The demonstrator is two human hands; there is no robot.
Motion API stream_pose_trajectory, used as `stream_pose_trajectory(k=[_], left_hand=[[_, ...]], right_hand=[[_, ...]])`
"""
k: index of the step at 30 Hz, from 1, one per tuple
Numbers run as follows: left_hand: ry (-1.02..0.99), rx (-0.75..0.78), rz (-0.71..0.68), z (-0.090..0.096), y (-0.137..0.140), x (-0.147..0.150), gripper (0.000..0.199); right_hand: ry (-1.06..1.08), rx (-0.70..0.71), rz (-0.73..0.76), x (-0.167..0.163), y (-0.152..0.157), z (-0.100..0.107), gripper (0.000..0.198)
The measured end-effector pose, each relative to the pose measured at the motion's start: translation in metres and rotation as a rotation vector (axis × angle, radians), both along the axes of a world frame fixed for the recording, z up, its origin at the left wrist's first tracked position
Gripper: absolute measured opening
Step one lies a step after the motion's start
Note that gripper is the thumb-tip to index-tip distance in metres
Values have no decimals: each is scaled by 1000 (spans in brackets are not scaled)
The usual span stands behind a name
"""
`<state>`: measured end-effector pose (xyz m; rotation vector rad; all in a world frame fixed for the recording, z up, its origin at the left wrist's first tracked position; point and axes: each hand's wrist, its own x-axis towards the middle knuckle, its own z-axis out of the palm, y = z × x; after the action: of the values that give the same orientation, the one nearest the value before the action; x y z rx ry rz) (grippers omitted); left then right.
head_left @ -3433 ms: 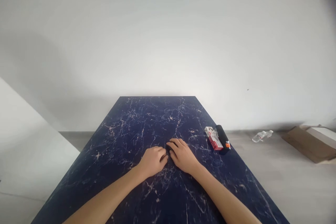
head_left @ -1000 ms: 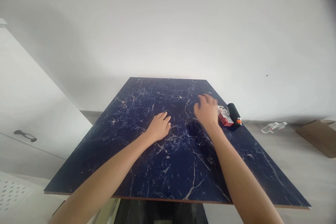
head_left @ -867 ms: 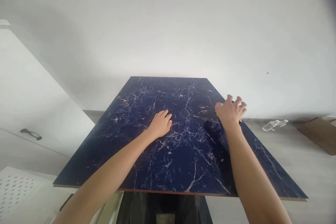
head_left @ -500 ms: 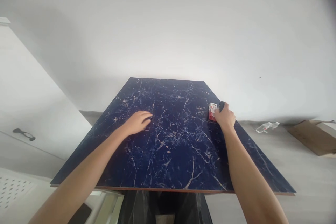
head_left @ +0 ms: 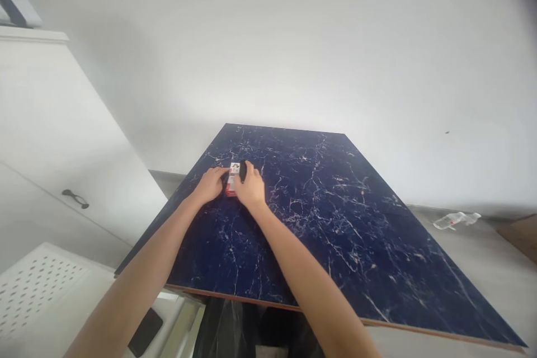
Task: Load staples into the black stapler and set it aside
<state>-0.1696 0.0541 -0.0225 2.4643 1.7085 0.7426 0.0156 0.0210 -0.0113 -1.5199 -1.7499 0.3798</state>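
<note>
A small red-and-white box [head_left: 231, 185] is between my two hands on the left part of a dark blue marbled tabletop [head_left: 327, 207]. My right hand [head_left: 252, 188] is closed on its right side, thumb against the front. A rounded black object [head_left: 243, 170] shows under the fingers of that hand, beside the box; its kind is unclear. My left hand [head_left: 210, 185] rests at the box's left side, its fingers outstretched and the fingertips at or touching the box. Whether the box is lifted off the surface cannot be made out.
To the left stands a white cabinet [head_left: 62, 140] with a dark handle [head_left: 75, 198]. A white perforated panel [head_left: 39, 279] and a dark phone-like object [head_left: 145, 331] lie at lower left. Clear plastic packaging [head_left: 456, 220] and a cardboard box [head_left: 520, 235] are on the floor at right.
My right hand has carried the box and the black object from the table's right side leftward to my left hand. My left hand has its fingers at the box now. The view has shifted left.
</note>
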Motion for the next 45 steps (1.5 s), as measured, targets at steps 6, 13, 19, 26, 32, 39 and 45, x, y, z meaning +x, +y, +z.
stream_pose_trajectory(k=[6, 13, 19, 26, 32, 39, 45], left_hand=[[-105, -52, 61, 7, -2, -15, 50], [-178, 47, 139, 29, -16, -9, 37], [-255, -339, -194, 41, -29, -4, 85], [-335, -441, -215, 44, -26, -12, 76], [-433, -524, -234, 45, -31, -16, 62], [-90, -22, -97, 28, -30, 12, 54], [-87, 118, -9, 22, -29, 22, 47]], right_hand=[[274, -64, 68, -18, 20, -8, 47], [309, -129, 252, 9, 48, -10, 51], [174, -117, 342, 5, 45, -8, 47], [82, -28, 79, 9, 45, -4, 46], [122, -63, -23, 15, 46, -2, 47], [176, -116, 8, 41, 58, -7, 34], [90, -97, -72, 45, 58, -8, 43]])
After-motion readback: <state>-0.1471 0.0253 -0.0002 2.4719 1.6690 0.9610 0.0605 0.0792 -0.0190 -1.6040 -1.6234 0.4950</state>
